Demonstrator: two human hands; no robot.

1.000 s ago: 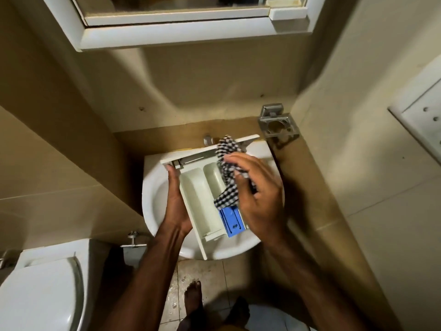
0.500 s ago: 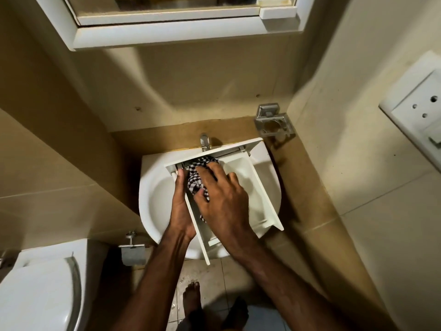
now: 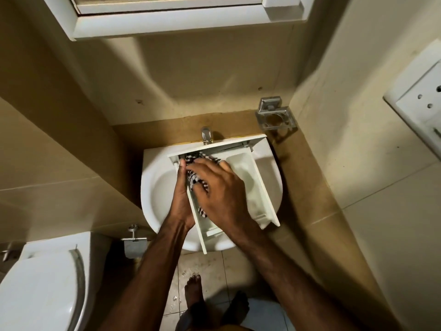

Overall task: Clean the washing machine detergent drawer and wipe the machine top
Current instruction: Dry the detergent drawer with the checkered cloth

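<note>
**Inspector:** Judging by the layout, the job stood at its first half. The washbasin (image 3: 152, 187) carried the detergent drawer (image 3: 260, 187), which was out of its machine and laid slantwise across the bowl, front panel towards the tap (image 3: 205, 134). No washing machine was in view, so I judged the top still to be wiped.

**Clerk:** And the drawer itself?

**Inspector:** It was being cleaned. The right-hand compartment lay bare and looked pale and clean; whether it was finished I could not tell. The checked cloth (image 3: 193, 180) was packed into the left-hand compartment.

**Clerk:** The hands?

**Inspector:** The left hand (image 3: 180, 199) gripped the drawer's left wall, thumb up along the edge, fingers hidden beneath. The right hand (image 3: 219, 194) lay over the cloth, fingers bent and fairly close together, pressing it down into the compartment; cloth showed between them and past the fingertips.
</note>
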